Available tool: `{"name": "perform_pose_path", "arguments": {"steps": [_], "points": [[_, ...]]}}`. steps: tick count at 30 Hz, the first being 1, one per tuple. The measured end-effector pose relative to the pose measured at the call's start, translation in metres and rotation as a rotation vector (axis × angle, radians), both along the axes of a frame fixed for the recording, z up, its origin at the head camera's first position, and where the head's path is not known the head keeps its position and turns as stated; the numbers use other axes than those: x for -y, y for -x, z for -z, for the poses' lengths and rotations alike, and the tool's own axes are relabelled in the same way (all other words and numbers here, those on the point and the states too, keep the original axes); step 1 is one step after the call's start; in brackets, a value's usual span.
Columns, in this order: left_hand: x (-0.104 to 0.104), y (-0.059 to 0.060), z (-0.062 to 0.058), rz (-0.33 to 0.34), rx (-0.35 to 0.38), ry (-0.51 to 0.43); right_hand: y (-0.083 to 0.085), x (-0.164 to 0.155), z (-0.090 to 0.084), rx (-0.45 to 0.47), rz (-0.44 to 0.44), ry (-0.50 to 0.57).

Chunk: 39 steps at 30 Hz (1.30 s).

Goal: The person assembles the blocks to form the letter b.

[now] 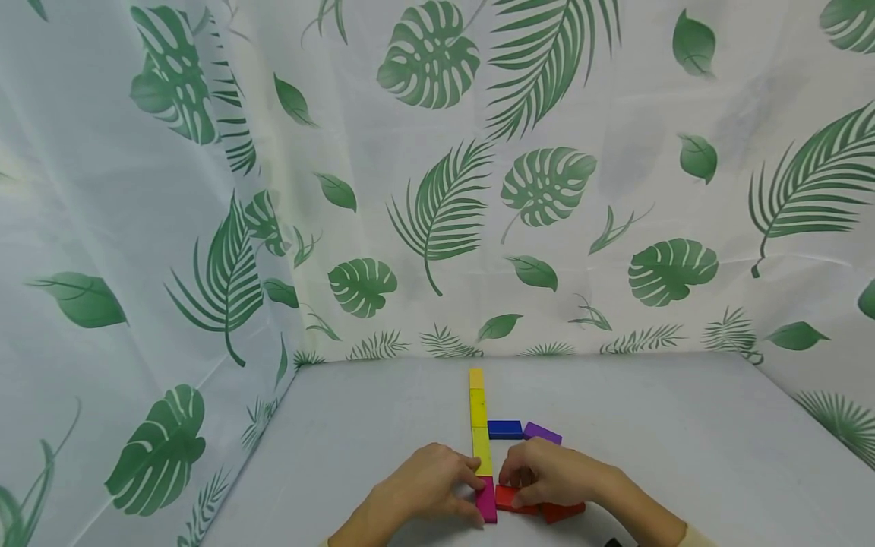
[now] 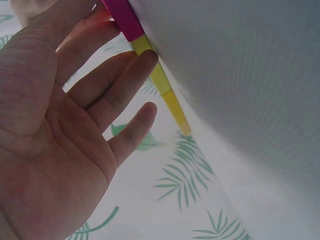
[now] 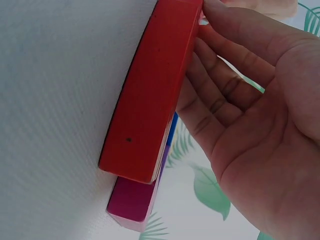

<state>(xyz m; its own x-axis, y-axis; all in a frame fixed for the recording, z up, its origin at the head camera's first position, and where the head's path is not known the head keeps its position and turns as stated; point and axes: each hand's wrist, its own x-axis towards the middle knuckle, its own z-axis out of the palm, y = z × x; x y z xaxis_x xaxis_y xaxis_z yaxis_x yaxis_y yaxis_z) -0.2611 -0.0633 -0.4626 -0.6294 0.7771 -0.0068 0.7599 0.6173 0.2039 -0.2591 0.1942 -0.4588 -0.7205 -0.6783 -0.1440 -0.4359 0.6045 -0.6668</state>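
In the head view, a magenta block (image 1: 486, 500) lies at the near end of a straight row of yellow blocks (image 1: 481, 448). My left hand (image 1: 427, 486) rests beside it, thumb and index finger touching its left part, the other fingers extended in the left wrist view. A red block (image 1: 514, 500) lies just right of the magenta one, and my right hand (image 1: 557, 472) pinches it with the thumb on the near side and fingers on the far side. Another red block (image 1: 563, 513) sits angled to its right, partly under the hand.
Beyond the right hand, a blue block (image 1: 504, 430) lies against the yellow row, and a slanted purple block (image 1: 542, 433) adjoins it. The hand hides part of the space behind. A leaf-patterned curtain (image 1: 451, 304) hangs behind the white tabletop (image 1: 355, 410).
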Motion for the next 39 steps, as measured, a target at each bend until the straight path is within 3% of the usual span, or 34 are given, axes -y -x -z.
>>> {"name": "perform_pose_path", "arguments": {"steps": [22, 30, 39], "points": [[-0.0003, 0.0000, -0.0003, -0.014, 0.019, 0.001, 0.0006, 0.0011, -0.0004, 0.011, -0.033, 0.021], [-0.0006, -0.0007, 0.0008, -0.010, -0.009, -0.008, -0.0001, 0.0015, 0.0006, -0.012, -0.040, 0.023], [-0.0007, -0.0008, -0.0008, -0.035, 0.032, -0.006, 0.0002, 0.0014, 0.0016, -0.006, -0.033, 0.018]]}}
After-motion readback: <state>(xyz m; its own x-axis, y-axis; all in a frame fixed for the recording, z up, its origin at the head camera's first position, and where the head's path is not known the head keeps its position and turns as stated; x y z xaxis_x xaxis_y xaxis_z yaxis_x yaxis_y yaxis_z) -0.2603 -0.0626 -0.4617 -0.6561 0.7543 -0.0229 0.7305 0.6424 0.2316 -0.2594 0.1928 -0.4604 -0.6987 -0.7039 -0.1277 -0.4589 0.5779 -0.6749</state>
